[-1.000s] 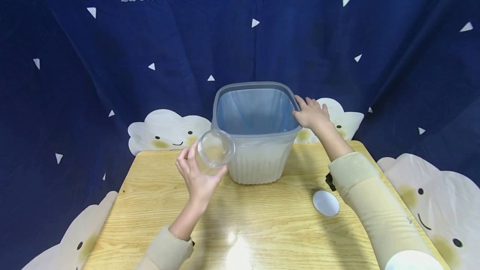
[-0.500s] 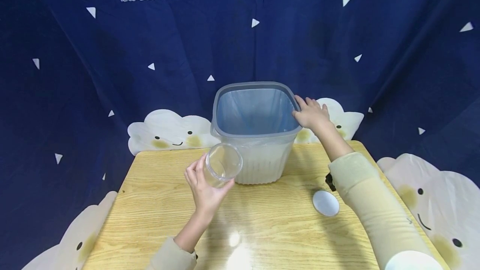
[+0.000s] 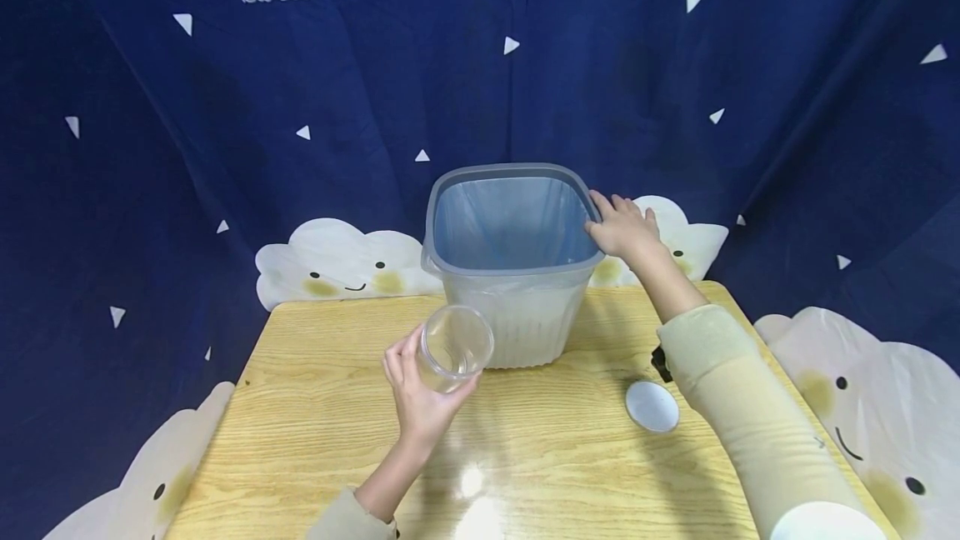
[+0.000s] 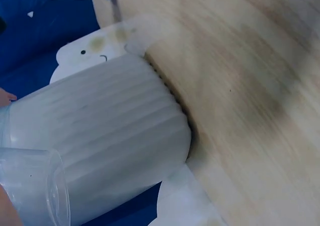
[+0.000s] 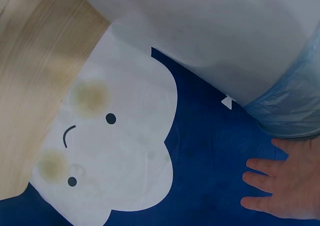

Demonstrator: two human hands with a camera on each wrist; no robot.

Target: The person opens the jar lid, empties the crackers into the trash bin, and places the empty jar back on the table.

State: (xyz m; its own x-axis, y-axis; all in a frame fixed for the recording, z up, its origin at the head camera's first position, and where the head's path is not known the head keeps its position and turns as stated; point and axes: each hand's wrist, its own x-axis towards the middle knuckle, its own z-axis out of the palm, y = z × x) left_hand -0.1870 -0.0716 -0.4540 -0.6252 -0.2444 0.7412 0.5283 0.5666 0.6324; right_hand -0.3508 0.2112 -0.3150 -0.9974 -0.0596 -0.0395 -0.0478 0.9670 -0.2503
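Observation:
A clear plastic jar [image 3: 456,347] is in my left hand [image 3: 423,407], fingers and thumb curled around its side. Its round mouth faces up toward the head camera, and nothing shows inside it. In the left wrist view the jar [image 4: 35,186] overlaps the ribbed wall of a trash bin [image 4: 115,121]. The square bin [image 3: 517,311] has a grey rim and a bluish bag lining. My right hand [image 3: 622,227] touches the right side of that rim, its fingers spread and fairly straight, as the hand [image 5: 290,181] also shows in the right wrist view.
A round white lid [image 3: 652,407] lies on the wooden table [image 3: 322,415], right of the middle. The bin stands at the table's back edge. Behind hangs a dark blue curtain [image 3: 360,90] with white triangles and clouds.
My left hand has brought the jar from beside the bin's rim downward, nearer and slightly right, in front of the bin's wall. The right hand, bin and lid look unchanged.

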